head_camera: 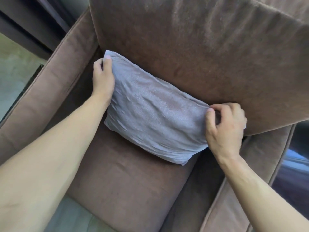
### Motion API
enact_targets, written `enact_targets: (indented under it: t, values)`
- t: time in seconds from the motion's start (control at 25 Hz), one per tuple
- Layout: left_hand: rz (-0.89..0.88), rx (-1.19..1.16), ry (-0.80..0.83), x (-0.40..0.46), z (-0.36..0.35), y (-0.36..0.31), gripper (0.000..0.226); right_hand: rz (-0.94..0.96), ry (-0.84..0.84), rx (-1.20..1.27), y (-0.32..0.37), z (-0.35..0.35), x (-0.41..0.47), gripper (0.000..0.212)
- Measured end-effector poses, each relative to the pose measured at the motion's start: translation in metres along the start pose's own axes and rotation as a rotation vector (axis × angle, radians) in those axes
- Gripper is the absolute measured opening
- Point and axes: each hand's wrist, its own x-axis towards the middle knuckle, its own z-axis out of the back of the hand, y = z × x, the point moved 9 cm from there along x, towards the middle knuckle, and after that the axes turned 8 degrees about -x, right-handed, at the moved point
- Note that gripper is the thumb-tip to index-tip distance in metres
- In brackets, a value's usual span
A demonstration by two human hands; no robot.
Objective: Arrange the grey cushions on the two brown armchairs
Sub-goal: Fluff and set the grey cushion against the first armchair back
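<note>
Two hands, left hand and right hand, pinch the wrinkled grey cushion's upper corners.

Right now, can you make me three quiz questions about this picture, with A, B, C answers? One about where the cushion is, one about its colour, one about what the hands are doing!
1. Where is the cushion?
A. on the floor
B. on the armchair seat, leaning against its back
C. on the armrest

2. What colour is the cushion?
A. grey
B. red
C. green

3. What are the hands doing?
A. resting on the armrests
B. hanging free
C. each pinching a top corner of the cushion

Answers:
1 B: its lower edge sits on the brown seat.
2 A: the wrinkled cover is grey.
3 C: the left hand and the right hand each grip a corner.
</note>
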Motion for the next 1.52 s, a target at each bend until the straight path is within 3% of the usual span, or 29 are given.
enact_targets:
  t: [0.12, 0.28, 0.44, 0.48, 0.56, 0.64, 0.72, 0.84, 0.88, 0.92, 1.04, 1.16, 1.24, 1.28, 1.36, 1.4, 1.44, 1.52]
  values:
    - [0.051, -0.015, 0.062, 0.006, -0.011, -0.004, 0.025, -0.147, 0.013, -0.017, -0.039, 0.008, -0.010, 0.022]
    - [-0.063, 0.063, -0.037, 0.009, -0.009, -0.029, 0.010, -0.138, -0.015, 0.087, -0.060, 0.021, -0.010, 0.016]
    - [-0.048, 0.092, -0.116, 0.001, -0.002, -0.027, 0.014, -0.187, -0.028, 0.073, -0.064, 0.020, -0.005, 0.017]
    - [-0.023, 0.124, -0.145, -0.011, 0.002, -0.025, 0.027, -0.219, -0.037, 0.058, -0.059, 0.020, -0.007, 0.018]
    - [0.033, 0.151, -0.281, -0.048, 0.018, -0.012, 0.043, -0.207, -0.093, 0.000, -0.034, 0.030, -0.014, 0.019]
    - [0.049, 0.104, -0.448, -0.107, 0.037, 0.014, 0.039, -0.075, -0.044, 0.118, 0.014, 0.026, -0.030, 0.018]
    - [0.227, 0.032, -0.497, -0.165, 0.039, 0.064, 0.040, -0.040, 0.314, 0.299, 0.061, -0.016, -0.052, 0.025]
    - [0.589, -0.081, -0.316, -0.216, 0.004, 0.143, 0.065, -0.250, 1.140, 0.372, 0.063, -0.107, -0.115, 0.038]
    - [0.678, -0.172, -0.266, -0.221, -0.010, 0.161, 0.067, -0.305, 1.303, 0.382, 0.048, -0.121, -0.129, 0.033]
    - [0.745, -0.261, -0.232, -0.222, -0.023, 0.171, 0.062, -0.351, 1.324, 0.379, 0.023, -0.127, -0.133, 0.026]
    - [0.784, -0.333, -0.191, -0.206, -0.029, 0.183, 0.044, -0.578, 0.987, 0.355, -0.068, -0.106, -0.118, 0.018]
    - [0.774, -0.160, -0.269, -0.197, 0.000, 0.189, 0.061, -0.756, 0.744, 0.170, -0.119, -0.075, -0.120, 0.018]
    - [0.658, -0.056, -0.354, -0.205, 0.014, 0.166, 0.074, -0.703, 0.837, 0.146, -0.102, -0.078, -0.123, 0.022]
    - [0.492, -0.031, -0.348, -0.204, 0.011, 0.139, 0.075, -0.608, 0.959, 0.177, -0.078, -0.085, -0.125, 0.019]
    - [0.140, 0.067, -0.192, -0.198, -0.012, 0.090, 0.076, -0.418, 1.049, 0.425, -0.019, -0.088, -0.117, 0.014]
    - [0.038, 0.100, -0.110, -0.192, -0.026, 0.074, 0.078, -0.418, 0.956, 0.617, -0.002, -0.080, -0.104, 0.021]
    - [0.014, 0.112, -0.079, -0.180, -0.036, 0.064, 0.078, -0.483, 0.787, 0.798, -0.001, -0.069, -0.086, 0.026]
    - [0.145, 0.100, -0.144, -0.148, -0.040, 0.065, 0.076, -0.704, 0.395, 1.058, -0.032, -0.041, -0.057, 0.024]
